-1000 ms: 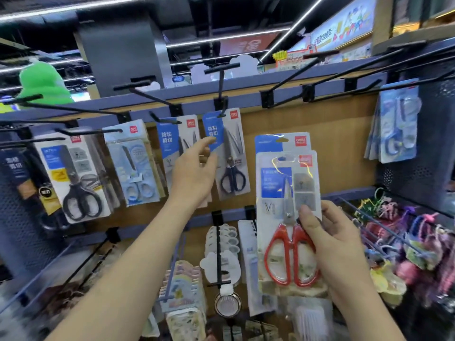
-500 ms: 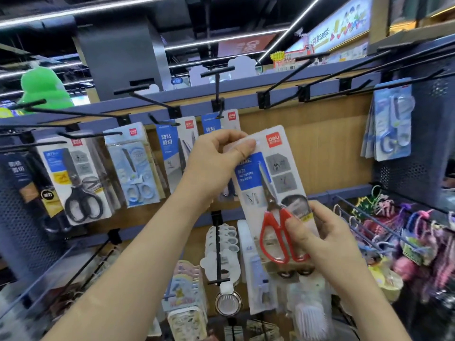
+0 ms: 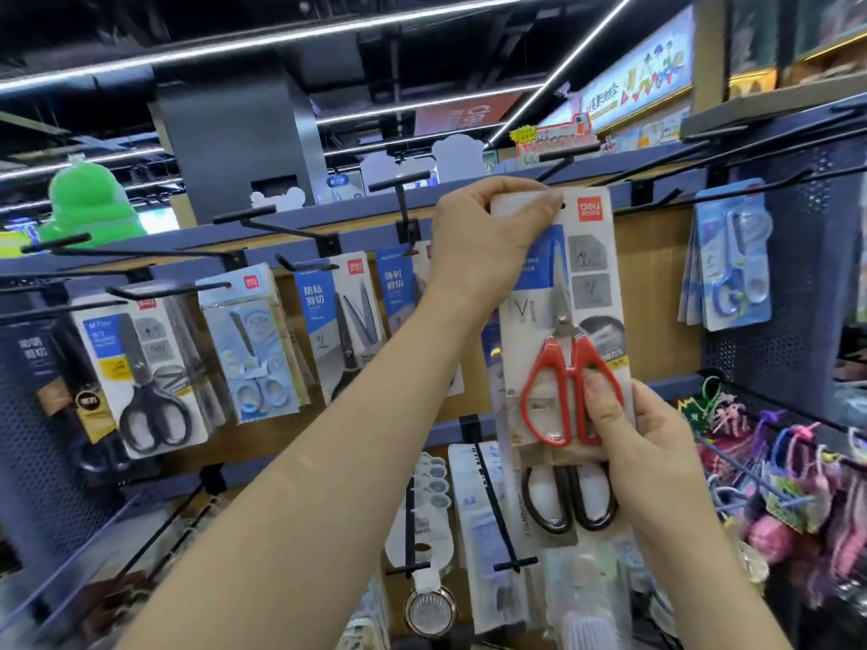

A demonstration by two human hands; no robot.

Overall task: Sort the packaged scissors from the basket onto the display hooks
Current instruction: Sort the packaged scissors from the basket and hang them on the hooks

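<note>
Red-handled scissors pack [image 3: 593, 255] held upright before the top rail [image 3: 328, 222].
My left hand [image 3: 483, 236] pinches its top corner beside the hang hole; my right hand [image 3: 647, 443] grips the bottom, thumb on the handles, a black-handled pack [image 3: 570, 501] behind it.

My left hand [image 3: 483, 236] has left the hanging packs and now pinches the top of the red-handled scissors pack [image 3: 586, 283] beside its hang hole. The pack is higher and upright again, with its top level with the blue rail [image 3: 356, 209]. My right hand [image 3: 647, 462] has risen with it.
</note>
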